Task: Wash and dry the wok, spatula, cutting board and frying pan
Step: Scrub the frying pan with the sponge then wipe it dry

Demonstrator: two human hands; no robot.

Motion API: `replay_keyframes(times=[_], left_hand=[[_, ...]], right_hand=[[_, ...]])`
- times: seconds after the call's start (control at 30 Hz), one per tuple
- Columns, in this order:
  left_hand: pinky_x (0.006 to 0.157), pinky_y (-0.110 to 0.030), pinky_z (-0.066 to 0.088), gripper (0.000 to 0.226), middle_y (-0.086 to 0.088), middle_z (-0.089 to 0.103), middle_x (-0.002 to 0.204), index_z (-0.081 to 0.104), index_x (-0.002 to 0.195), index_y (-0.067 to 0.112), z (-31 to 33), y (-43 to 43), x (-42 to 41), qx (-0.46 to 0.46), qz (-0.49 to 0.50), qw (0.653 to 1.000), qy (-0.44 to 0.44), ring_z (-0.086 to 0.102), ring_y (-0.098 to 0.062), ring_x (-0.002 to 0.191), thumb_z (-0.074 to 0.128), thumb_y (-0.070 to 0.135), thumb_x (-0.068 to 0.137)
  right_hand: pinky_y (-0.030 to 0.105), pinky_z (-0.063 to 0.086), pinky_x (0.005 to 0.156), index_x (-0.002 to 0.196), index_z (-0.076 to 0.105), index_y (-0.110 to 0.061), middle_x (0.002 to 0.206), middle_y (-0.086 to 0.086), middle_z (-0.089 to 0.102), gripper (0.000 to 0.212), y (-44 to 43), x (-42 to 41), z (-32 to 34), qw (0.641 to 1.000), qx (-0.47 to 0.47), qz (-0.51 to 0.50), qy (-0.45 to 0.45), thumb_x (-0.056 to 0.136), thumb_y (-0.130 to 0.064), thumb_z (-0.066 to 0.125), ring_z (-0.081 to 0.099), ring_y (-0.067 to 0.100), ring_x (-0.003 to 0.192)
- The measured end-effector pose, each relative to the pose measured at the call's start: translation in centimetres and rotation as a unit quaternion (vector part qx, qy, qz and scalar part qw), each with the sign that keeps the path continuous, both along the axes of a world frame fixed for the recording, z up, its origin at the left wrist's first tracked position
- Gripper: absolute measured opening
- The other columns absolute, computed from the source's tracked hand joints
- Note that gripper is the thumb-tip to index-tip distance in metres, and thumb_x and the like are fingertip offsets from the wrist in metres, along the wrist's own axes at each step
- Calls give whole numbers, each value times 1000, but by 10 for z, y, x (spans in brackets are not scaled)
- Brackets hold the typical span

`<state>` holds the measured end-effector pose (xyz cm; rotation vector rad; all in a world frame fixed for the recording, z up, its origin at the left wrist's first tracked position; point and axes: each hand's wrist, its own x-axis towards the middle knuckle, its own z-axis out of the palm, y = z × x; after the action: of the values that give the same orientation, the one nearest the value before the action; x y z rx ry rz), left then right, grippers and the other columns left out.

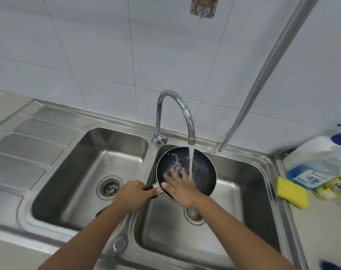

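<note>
Water (191, 162) sheets over round black frying pan (202, 168).

Left hand (133, 193) grips the frying pan (203, 166) (under running water (191, 160)).

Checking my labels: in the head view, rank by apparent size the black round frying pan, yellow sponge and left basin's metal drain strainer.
1. Black round frying pan
2. Yellow sponge and left basin's metal drain strainer: nearly alike, left unranked.

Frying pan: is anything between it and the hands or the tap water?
Nothing visible. The left hand grips the handle, the right hand lies in the frying pan, and water falls straight in.
</note>
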<state>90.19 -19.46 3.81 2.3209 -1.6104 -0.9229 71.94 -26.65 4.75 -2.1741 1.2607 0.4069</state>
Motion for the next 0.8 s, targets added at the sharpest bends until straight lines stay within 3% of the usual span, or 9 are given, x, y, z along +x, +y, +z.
replay_keyframes(times=[0.03, 0.1, 0.17, 0.2, 0.27, 0.33, 0.43, 0.63, 0.8], left_hand=[[49, -28, 31, 75, 0, 49, 51, 45, 52, 15, 0, 0, 4, 0, 5, 1000, -1, 49, -15, 50, 48, 87, 70], [50, -28, 31, 75, 2, 46, 49, 44, 51, 14, -1, 2, 14, 7, 17, 1000, -5, 47, -16, 48, 50, 86, 70], [50, -28, 32, 75, 1, 46, 49, 44, 52, 13, -5, 7, 26, 21, 30, 999, -7, 48, -18, 47, 50, 86, 70], [51, -28, 33, 76, 0, 46, 48, 45, 53, 13, -7, 10, 31, 28, 31, 999, -4, 49, -18, 46, 50, 87, 68], [50, -28, 36, 78, 0, 46, 46, 46, 53, 12, -9, 14, 37, 35, 25, 999, 5, 50, -19, 43, 50, 89, 66], [50, -29, 36, 77, 1, 44, 43, 44, 52, 13, -7, 15, 38, 36, 16, 999, 10, 48, -18, 40, 51, 88, 67], [50, -30, 37, 76, 0, 45, 44, 44, 53, 12, -4, 17, 39, 42, 6, 999, 14, 48, -18, 40, 51, 86, 68], [51, -31, 37, 80, -2, 47, 49, 45, 55, 12, -13, 22, 54, 49, 21, 998, 16, 47, -19, 43, 47, 92, 63], [51, -31, 37, 80, -2, 50, 52, 48, 55, 13, -21, 22, 58, 53, 8, 999, -3, 49, -17, 45, 46, 93, 63]], right_hand=[[51, -4, 117, 155, 15, -29, 162, -6, -2, 62, 9, 6, 5, 999, 34, 11, -26, 100, -58, 14, -12, 28, 148], [49, 18, 115, 148, 38, -21, 157, 1, 29, 72, 16, 6, 15, 995, 90, -23, -21, 97, -65, 14, 21, 27, 146], [42, 41, 99, 117, 63, -12, 129, 10, 60, 77, 7, 0, 19, 997, 55, -27, 36, 93, -71, 19, 52, 30, 122], [40, 44, 92, 106, 65, -13, 120, 11, 64, 66, 0, 0, 21, 998, 16, -19, 57, 94, -66, 28, 57, 31, 113], [40, 48, 91, 118, 60, -19, 128, 8, 61, 41, -16, 10, 22, 995, -92, -38, 27, 97, -48, 41, 57, 30, 116], [45, 44, 102, 146, 36, -24, 153, 4, 37, 48, -32, 31, 19, 978, -180, -82, -72, 100, -34, 43, 43, 27, 132], [46, 37, 110, 154, 11, -27, 163, 1, 9, 58, -53, 64, 14, 956, -247, -78, -141, 103, -23, 37, 21, 26, 146], [45, 39, 108, 151, 28, -27, 161, -1, 19, 66, -87, 87, 8, 941, -294, -75, -147, 93, 3, 42, 25, 27, 145], [52, 38, 109, 152, 26, -30, 161, -1, 16, 66, -116, 88, 15, 925, -289, -176, -174, 96, 3, 38, 20, 29, 146]])
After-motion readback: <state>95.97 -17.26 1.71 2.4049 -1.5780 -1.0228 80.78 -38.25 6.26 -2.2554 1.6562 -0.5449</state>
